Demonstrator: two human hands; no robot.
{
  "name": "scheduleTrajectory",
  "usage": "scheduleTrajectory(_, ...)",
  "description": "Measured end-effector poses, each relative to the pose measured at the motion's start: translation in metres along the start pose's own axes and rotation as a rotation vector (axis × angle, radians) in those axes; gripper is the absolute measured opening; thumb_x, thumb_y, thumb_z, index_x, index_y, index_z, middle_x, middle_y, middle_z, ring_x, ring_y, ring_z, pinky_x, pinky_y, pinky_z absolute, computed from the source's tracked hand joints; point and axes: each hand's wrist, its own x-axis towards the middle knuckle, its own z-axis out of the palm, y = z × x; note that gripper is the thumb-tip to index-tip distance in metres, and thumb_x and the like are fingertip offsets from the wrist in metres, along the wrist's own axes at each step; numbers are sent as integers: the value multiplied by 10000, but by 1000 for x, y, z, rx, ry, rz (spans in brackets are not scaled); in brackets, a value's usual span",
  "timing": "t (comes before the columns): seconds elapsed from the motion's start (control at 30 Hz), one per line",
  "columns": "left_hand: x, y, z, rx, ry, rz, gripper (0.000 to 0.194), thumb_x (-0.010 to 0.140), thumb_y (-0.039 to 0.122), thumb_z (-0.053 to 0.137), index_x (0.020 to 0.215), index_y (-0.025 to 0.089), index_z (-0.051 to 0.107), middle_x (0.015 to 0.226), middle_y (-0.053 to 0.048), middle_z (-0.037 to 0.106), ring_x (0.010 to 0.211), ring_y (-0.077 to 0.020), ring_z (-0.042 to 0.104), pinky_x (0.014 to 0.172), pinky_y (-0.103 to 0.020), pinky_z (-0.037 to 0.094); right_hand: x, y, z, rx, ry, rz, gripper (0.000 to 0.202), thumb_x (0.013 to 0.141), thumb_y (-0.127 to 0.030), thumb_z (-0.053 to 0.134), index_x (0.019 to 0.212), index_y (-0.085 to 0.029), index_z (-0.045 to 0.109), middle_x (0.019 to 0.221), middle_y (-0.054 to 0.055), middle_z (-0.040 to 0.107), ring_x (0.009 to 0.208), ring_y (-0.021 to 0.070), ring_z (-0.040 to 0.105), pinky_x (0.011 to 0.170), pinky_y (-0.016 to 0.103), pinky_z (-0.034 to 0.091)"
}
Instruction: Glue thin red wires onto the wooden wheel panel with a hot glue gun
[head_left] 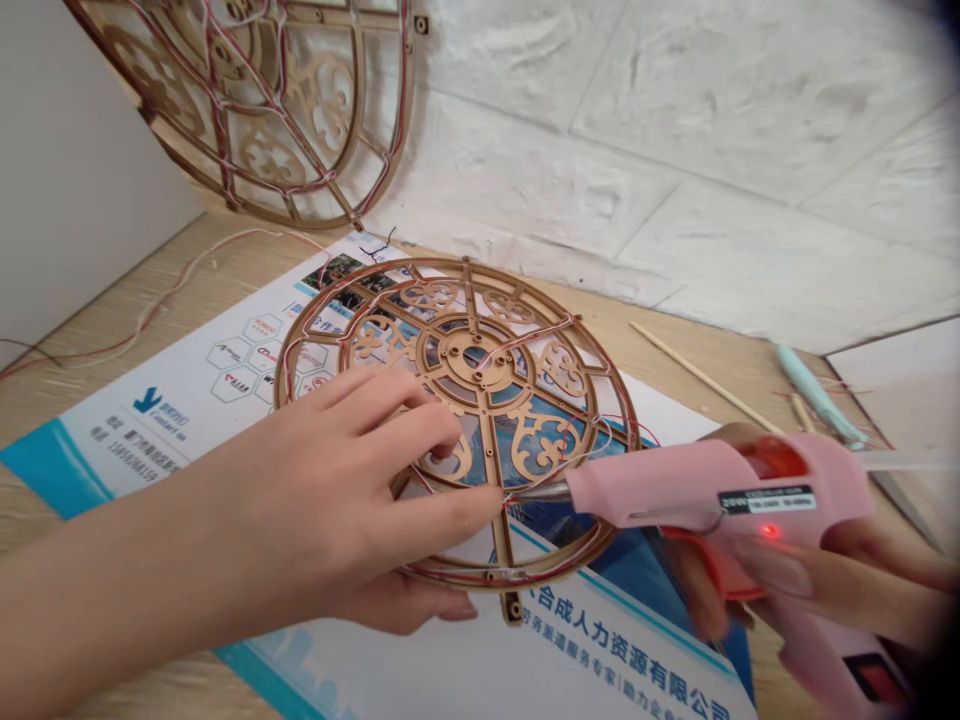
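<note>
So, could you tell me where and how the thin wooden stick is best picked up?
I'd pinch the thin wooden stick near its middle, from above, with fingertips on its two long sides. It is slim and straight and lies on the table, and its near end points toward the pink glue gun, so the middle looks freer.
</note>
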Motion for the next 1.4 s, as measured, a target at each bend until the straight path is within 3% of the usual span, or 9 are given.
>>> scheduleTrajectory(0.17, -1, -1, 0, -10, 4, 8, 277, 1037, 471, 490, 1161, 274, 640, 1038, -87, 651, 983, -316, 563, 849, -486, 489, 8, -13, 16, 138, 283, 15, 257, 683, -590, 886, 771, -351, 846, 529, 47, 675, 372, 241, 599, 255, 303, 422)
scheduleTrajectory(0.3, -1, -1, 0, -12, 5, 1, 327, 1002, 528, 564, 1214, 289, 634, 1068, -85, 657, 990, -321, 573, 829, -474, 488, 10, -15, 15, 121, 277, 58, 340, 661, -648, 874, 722, -315, 849, 474, 71, 630, 371, 255, 597, 264, 298, 400)
scheduleTrajectory(0.43, 0, 0, -1, -25, 3, -8, 353, 983, 533, 613, 1236, 289, 642, 1064, -76, 656, 957, -296, 573, 828, -452, 487, 9, -27, 19, 95, 245, 103, 394, 723, -670, 783, 639, -285, 801, 620, 107, 694, 558, 305, 694, 443, 359, 538)
scheduleTrajectory(0.6, 0, -1, -2, -31, 3, 10, 311, 1026, 501, 544, 1215, 278, 649, 1066, -94, 653, 965, -311, 573, 822, -465, 482, 5, -33, 17, 127, 299, 120, 354, 786, -596, 733, 769, -248, 798, 635, 96, 672, 562, 274, 676, 455, 327, 524)
scheduleTrajectory(0.7, -1, -1, -2, -34, 4, 12, 297, 1047, 468, 506, 1219, 270, 646, 1062, -97, 647, 960, -310, 568, 833, -479, 476, 4, -26, 10, 186, 226, 118, 382, 850, -590, 664, 871, -238, 810, 706, 115, 724, 588, 297, 691, 455, 348, 539)
scheduleTrajectory(0.9, -1, -1, 0, -28, -6, -2, 308, 1062, 466, 475, 1204, 269, 665, 1054, -100, 635, 962, -304, 562, 828, -474, 494, 5, -24, 11, 341, 180, 100, 234, 892, -471, 649, 867, -279, 780, 702, 92, 727, 579, 288, 688, 516, 376, 580)
scheduleTrajectory(1.03, -1, 0, -1, -24, -21, -2, 344, 1069, 481, 447, 1200, 270, 685, 1048, -107, 644, 972, -317, 577, 824, -488, 515, 3, -24, 11, 345, 152, 89, 257, 905, -509, 644, 886, -290, 777, 727, 96, 731, 620, 274, 693, 549, 352, 575)
scheduleTrajectory(1.3, 0, -3, -2, -5, -27, 31, 331, 1065, 476, 467, 1216, 271, 679, 1042, -107, 654, 966, -314, 575, 813, -485, 522, 4, -30, 16, 360, 212, 33, 138, 908, -451, 696, 890, -327, 752, 735, 80, 728, 641, 283, 686, 588, 414, 598)
scheduleTrajectory(1.4, 0, -4, -2, 10, -10, 39, 330, 1066, 478, 467, 1200, 263, 679, 1048, -102, 648, 961, -294, 565, 823, -466, 511, 7, -38, 20, 328, 318, -10, 153, 892, -483, 709, 920, -338, 747, 696, 63, 703, 593, 271, 665, 550, 415, 591)
